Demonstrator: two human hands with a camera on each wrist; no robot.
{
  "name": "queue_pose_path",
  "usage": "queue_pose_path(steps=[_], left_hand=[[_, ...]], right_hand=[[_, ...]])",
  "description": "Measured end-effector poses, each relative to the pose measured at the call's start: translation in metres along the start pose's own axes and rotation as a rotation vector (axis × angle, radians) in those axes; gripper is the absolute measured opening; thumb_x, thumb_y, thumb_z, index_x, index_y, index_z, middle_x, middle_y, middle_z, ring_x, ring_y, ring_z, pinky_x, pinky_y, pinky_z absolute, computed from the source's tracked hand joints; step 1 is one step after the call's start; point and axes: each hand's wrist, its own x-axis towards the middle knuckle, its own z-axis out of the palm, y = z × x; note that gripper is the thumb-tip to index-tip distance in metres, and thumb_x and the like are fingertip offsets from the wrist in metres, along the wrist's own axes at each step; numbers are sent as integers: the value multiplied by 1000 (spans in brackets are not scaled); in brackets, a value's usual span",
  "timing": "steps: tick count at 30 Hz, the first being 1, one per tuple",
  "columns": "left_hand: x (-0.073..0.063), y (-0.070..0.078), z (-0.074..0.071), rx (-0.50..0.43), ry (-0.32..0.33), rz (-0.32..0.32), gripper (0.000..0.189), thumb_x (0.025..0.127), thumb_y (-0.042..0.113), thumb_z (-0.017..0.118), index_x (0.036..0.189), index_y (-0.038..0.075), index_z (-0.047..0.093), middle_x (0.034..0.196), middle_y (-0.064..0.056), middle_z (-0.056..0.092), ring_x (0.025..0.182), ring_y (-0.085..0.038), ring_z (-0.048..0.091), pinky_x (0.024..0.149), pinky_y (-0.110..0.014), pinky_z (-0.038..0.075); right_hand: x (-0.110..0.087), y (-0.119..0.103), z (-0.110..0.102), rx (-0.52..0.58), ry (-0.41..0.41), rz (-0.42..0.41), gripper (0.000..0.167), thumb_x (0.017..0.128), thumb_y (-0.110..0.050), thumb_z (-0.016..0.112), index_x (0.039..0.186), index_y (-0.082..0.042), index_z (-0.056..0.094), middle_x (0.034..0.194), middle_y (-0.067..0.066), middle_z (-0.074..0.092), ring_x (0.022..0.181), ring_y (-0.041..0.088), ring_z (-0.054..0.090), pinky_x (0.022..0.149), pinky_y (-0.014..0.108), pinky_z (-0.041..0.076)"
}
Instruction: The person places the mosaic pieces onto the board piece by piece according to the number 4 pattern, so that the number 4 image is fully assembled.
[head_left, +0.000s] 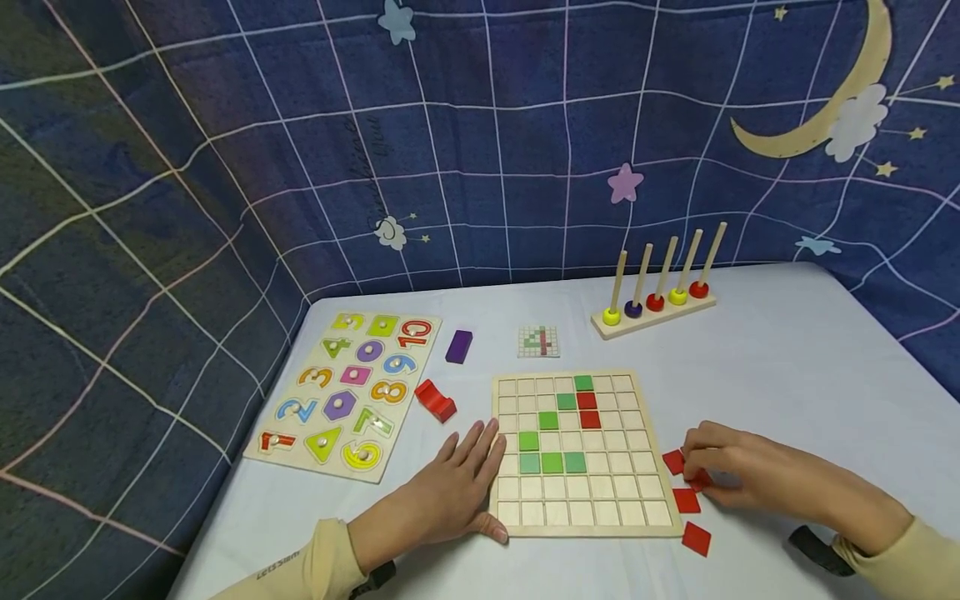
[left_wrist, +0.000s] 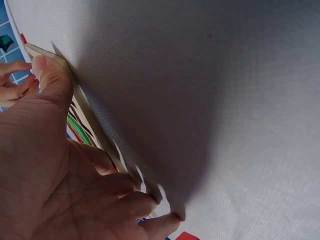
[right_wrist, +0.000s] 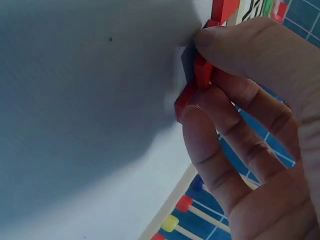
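Observation:
A wooden grid board lies flat on the table, with several green tiles and two red tiles set in its squares. My left hand rests along the board's left side, fingers extended and thumb near the front left corner. Just off the right edge, my right hand pinches a red square tile between thumb and fingers, low over the table. Around it lie loose red tiles, one behind, another in front and a third closer to me.
A number and shape puzzle lies at the left. Between it and the board are a red curved block and a purple block. A small pattern card lies behind the board. A peg stand with coloured beads stands back right.

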Motion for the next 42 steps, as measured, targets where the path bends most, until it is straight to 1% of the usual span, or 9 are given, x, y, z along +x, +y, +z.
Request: queue_pose_path(steps=[3, 9, 14, 18, 23, 29, 32, 35, 42], left_hand=[[-1, -1, 1, 2, 6, 4, 118, 89, 80, 59, 170, 3, 23, 180, -19, 16, 167, -37, 22, 131, -57, 31], [0, -1, 2, -9, 10, 6, 118, 89, 80, 59, 170, 2, 22, 181, -20, 15, 167, -38, 22, 131, -58, 31], [0, 0, 1, -22, -4, 3, 118, 90, 79, 59, 170, 3, 21, 181, -20, 13, 168, -37, 20, 132, -57, 29], [1, 0, 1, -26, -11, -6, 118, 89, 79, 59, 171, 3, 20, 181, -20, 12, 168, -37, 19, 133, -57, 28], [1, 0, 0, -22, -8, -7, 119, 89, 80, 59, 171, 3, 20, 181, -19, 12, 168, -37, 18, 132, -58, 28], [1, 1, 3, -25, -20, -9, 119, 89, 80, 58, 171, 4, 19, 181, -19, 11, 169, -37, 17, 133, -57, 27], [0, 1, 3, -25, -13, -5, 119, 89, 80, 59, 171, 3, 20, 181, -19, 12, 168, -37, 18, 133, -57, 28], [0, 1, 2, -15, -14, -8, 119, 89, 81, 58, 171, 4, 19, 181, -18, 12, 168, -37, 18, 133, -57, 28], [-1, -1, 0, -1, -16, -9, 117, 90, 80, 57, 171, 4, 20, 181, -18, 12, 168, -36, 19, 133, -56, 29]], right_hand=[[0, 0, 1, 8, 8, 3, 36, 77, -6, 93, 97, -30, 76, 105, -14, 61, 95, 0, 53, 75, 16, 57], [3, 0, -2, 85, -27, 24, 31, 81, -6, 89, 96, -29, 75, 101, -15, 56, 90, -4, 49, 69, 15, 49], [6, 0, -8, 113, -40, 55, 29, 83, -7, 88, 96, -29, 74, 102, -15, 56, 88, -5, 48, 68, 15, 49], [12, -2, -10, 108, -14, 40, 31, 82, -5, 87, 95, -29, 72, 100, -16, 55, 89, -5, 49, 69, 15, 49], [33, -7, -11, 101, -13, 49, 27, 85, -5, 85, 96, -26, 73, 98, -15, 56, 90, -3, 48, 70, 14, 47], [72, -12, -10, 122, -26, 19, 16, 92, -8, 82, 96, -21, 74, 97, -10, 58, 85, 2, 52, 69, 18, 50], [93, -17, -8, 124, -55, 8, 12, 94, -9, 81, 97, -19, 75, 97, -8, 59, 85, 4, 52, 71, 19, 48], [110, -19, -2, 118, -54, -13, 11, 94, -7, 80, 94, -18, 76, 94, -6, 61, 85, 7, 52, 71, 18, 46], [126, -20, 16, 108, -32, -53, 15, 92, -6, 84, 86, -16, 75, 91, -4, 62, 84, 7, 51, 73, 20, 48]])
